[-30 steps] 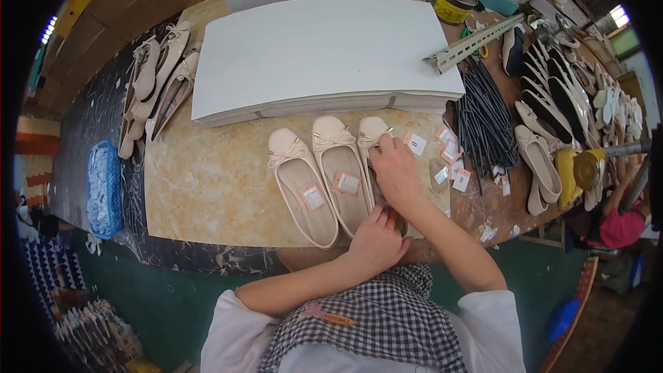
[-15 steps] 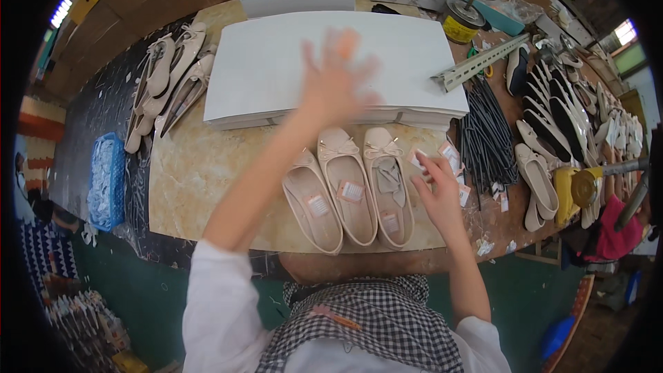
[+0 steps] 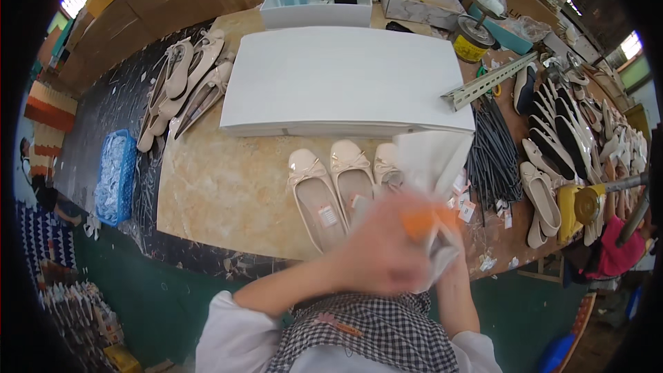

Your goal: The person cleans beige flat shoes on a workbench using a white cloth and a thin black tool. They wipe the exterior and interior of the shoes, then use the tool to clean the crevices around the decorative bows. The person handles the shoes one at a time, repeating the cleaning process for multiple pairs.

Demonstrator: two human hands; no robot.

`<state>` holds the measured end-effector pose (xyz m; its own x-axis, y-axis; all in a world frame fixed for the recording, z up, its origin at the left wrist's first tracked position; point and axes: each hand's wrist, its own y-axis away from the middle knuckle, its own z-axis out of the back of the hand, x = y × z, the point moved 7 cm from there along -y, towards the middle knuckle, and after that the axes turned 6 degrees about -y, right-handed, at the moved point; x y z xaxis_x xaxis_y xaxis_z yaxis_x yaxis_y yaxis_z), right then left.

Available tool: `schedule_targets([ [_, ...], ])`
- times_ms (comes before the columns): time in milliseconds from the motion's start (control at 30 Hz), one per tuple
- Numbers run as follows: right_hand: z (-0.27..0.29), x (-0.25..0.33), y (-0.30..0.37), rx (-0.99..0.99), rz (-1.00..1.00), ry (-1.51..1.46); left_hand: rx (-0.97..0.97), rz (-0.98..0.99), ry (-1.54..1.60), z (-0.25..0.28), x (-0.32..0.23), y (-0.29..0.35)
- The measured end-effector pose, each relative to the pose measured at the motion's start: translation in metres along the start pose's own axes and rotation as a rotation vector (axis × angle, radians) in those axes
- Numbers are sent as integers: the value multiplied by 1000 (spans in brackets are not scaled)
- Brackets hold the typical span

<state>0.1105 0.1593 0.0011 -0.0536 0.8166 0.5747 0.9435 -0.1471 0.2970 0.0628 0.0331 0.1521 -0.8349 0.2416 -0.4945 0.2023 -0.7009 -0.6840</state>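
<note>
My left hand (image 3: 387,245), blurred by motion and with an orange cover on one finger, crosses in front of my body. It is closed on a thin white sheet of paper (image 3: 431,159), bent and creased at its lower end. My right hand (image 3: 452,269) is mostly hidden behind the left hand and the sheet, so its fingers do not show. Under and beside them, three beige ballet flats with bows stand in a row: the left shoe (image 3: 314,193), the middle shoe (image 3: 349,166) and the partly covered right shoe (image 3: 385,159). A small tag (image 3: 327,216) lies inside the left one.
A thick stack of white paper (image 3: 345,83) lies behind the shoes. More beige flats (image 3: 183,90) and a blue basket (image 3: 116,179) are at the left. At the right lie black strips (image 3: 494,152), a perforated metal bar (image 3: 490,83), loose tags (image 3: 467,211) and many shoes (image 3: 540,197).
My left hand has come from above the paper stack down toward my right hand, bringing a white sheet. The sheet now covers part of the right shoe. The whole view has shifted slightly.
</note>
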Motion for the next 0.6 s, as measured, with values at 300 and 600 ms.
schedule_targets([
  [300, -132, 10, -1, 253, 725, 1618, -377, 960, 413, 10, 101, 76],
  [600, -58, -19, -80, 80, 277, 1573, 151, 550, -470, -53, 70, 101],
])
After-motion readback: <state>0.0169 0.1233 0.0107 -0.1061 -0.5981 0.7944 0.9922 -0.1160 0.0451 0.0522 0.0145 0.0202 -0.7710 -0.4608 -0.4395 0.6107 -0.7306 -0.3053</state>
